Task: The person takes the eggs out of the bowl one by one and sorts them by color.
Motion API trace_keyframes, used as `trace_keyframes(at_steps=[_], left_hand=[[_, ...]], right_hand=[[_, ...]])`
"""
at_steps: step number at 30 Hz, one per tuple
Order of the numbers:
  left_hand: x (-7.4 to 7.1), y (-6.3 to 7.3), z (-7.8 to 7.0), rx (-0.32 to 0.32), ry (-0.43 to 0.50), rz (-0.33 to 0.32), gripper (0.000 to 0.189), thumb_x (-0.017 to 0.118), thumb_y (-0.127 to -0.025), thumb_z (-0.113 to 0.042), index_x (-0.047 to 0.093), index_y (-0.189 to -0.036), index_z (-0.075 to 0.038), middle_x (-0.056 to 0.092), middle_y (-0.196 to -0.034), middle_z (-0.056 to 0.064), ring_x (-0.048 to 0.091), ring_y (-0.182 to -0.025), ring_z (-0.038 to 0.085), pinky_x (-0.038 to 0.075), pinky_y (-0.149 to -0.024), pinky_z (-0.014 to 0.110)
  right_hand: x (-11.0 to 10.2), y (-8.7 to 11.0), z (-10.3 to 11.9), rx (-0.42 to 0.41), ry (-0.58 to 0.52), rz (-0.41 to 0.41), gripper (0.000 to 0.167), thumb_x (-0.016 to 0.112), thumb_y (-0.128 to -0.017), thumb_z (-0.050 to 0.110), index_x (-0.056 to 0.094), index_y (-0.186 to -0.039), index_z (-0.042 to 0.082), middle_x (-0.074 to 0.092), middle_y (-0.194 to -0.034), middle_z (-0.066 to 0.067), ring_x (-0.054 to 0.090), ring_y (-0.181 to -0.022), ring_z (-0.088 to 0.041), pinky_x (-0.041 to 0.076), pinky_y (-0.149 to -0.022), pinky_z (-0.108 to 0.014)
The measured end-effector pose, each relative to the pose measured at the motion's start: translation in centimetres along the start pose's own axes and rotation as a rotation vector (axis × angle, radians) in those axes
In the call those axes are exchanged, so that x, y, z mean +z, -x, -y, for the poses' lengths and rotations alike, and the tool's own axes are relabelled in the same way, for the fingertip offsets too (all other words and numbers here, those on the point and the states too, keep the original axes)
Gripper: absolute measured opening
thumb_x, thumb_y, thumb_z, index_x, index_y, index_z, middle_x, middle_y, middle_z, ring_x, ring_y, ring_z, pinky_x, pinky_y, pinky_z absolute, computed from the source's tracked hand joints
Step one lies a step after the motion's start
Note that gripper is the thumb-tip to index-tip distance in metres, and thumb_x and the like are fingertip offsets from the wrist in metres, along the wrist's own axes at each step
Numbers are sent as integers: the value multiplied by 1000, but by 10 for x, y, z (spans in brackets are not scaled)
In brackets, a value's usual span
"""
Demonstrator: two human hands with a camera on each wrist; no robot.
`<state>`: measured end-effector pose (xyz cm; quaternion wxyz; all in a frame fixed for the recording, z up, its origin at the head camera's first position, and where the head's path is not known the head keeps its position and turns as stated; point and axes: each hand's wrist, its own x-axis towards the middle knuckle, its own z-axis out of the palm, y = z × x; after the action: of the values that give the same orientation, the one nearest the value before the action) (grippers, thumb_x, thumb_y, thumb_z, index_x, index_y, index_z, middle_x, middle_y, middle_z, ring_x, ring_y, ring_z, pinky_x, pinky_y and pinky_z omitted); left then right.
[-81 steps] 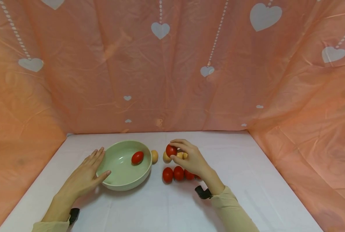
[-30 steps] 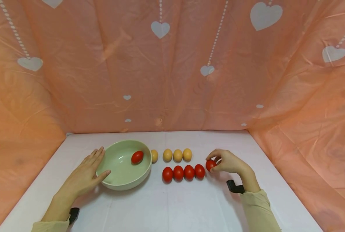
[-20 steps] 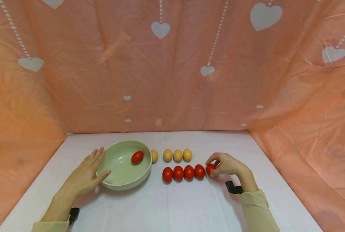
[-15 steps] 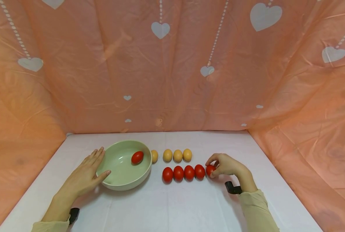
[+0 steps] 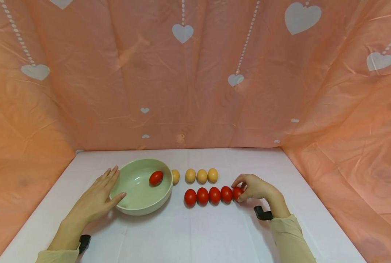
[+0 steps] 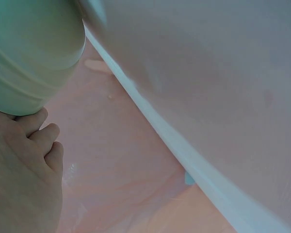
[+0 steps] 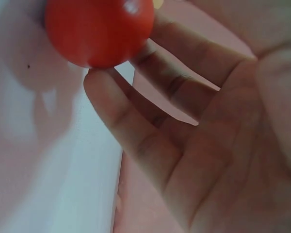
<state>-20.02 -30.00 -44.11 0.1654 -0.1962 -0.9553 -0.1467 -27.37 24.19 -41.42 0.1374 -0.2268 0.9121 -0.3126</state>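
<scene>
My right hand (image 5: 256, 188) pinches a red egg (image 5: 237, 193) between thumb and fingers at the right end of a row of red eggs (image 5: 214, 195) on the table. In the right wrist view the glossy red egg (image 7: 99, 29) sits at the fingertips, partly cut off by the frame. My left hand (image 5: 95, 201), fingers straight, rests against the left side of a pale green bowl (image 5: 141, 212), the thumb over its rim. Inside the bowl lies one more red egg (image 5: 156, 178). From the left wrist, the fingers touch the bowl's outer wall (image 6: 34, 63).
Behind the red row stand several tan eggs (image 5: 202, 176); another tan egg (image 5: 175, 176) is partly hidden by the bowl's right edge. A white cloth covers the table (image 5: 188, 237). An orange-pink curtain (image 5: 195, 120) with hearts closes off the back and sides.
My right hand has carried a red egg from above the tan eggs to the row's right end, lowered it, and slid it left against its neighbour. The left hand and bowl have stayed put.
</scene>
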Motion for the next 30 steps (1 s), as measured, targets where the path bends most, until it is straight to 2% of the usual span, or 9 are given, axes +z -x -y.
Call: trace_keyframes(at_steps=[6, 15, 18, 21, 25, 28, 30], left_hand=[[0, 0, 0, 1, -2, 3, 85, 65, -101, -43, 31, -158, 8, 31, -166, 26, 26, -155, 43, 7, -131, 36], [0, 0, 0, -2, 1, 2, 85, 65, -100, -44, 32, -158, 8, 31, -166, 25, 26, -154, 43, -2, -128, 25], [0, 0, 0, -1, -3, 1, 85, 65, -100, -44, 32, -159, 8, 31, -166, 25, 26, -155, 43, -2, -129, 26], [0, 0, 1, -1, -5, 4, 85, 65, -100, -44, 31, -159, 8, 31, -166, 25, 25, -155, 42, 0, -130, 29], [0, 0, 1, -4, -2, 13, 85, 65, -101, -44, 31, -159, 8, 31, -166, 25, 25, -155, 43, 8, -131, 38], [-1, 0, 0, -9, 0, 14, 85, 65, -100, -44, 32, -158, 9, 31, -166, 25, 27, -153, 45, 16, -130, 46], [-1, 0, -1, -6, -1, 12, 85, 66, -100, -44, 33, -158, 9, 31, -166, 26, 29, -152, 47, 15, -130, 45]], right_hand=[[-1, 1, 3, 14, -2, 5, 42, 88, -71, 2, 76, -111, 5, 69, -101, -3, 63, -88, -21, 55, -74, -30], [-1, 1, 1, -11, 6, 4, 42, 88, -72, 3, 75, -112, 4, 69, -101, -3, 63, -88, -22, 55, -75, -32], [-2, 1, 1, -11, 14, -3, 42, 88, -73, 4, 75, -113, 5, 69, -101, -3, 63, -89, -22, 55, -75, -32], [-2, 1, 1, -13, 16, -6, 42, 87, -73, 4, 75, -113, 5, 69, -101, -3, 63, -89, -22, 56, -74, -33], [-2, 0, 2, -14, 3, -15, 41, 87, -75, 4, 74, -114, 4, 67, -102, -6, 64, -87, -24, 56, -73, -33], [-2, -1, 3, -50, 6, -48, 41, 86, -78, 6, 73, -117, 2, 68, -107, -12, 65, -92, -28, 58, -75, -33], [-2, -2, 5, -104, 19, -85, 40, 83, -82, 7, 71, -120, -1, 68, -113, -16, 65, -98, -32, 59, -78, -34]])
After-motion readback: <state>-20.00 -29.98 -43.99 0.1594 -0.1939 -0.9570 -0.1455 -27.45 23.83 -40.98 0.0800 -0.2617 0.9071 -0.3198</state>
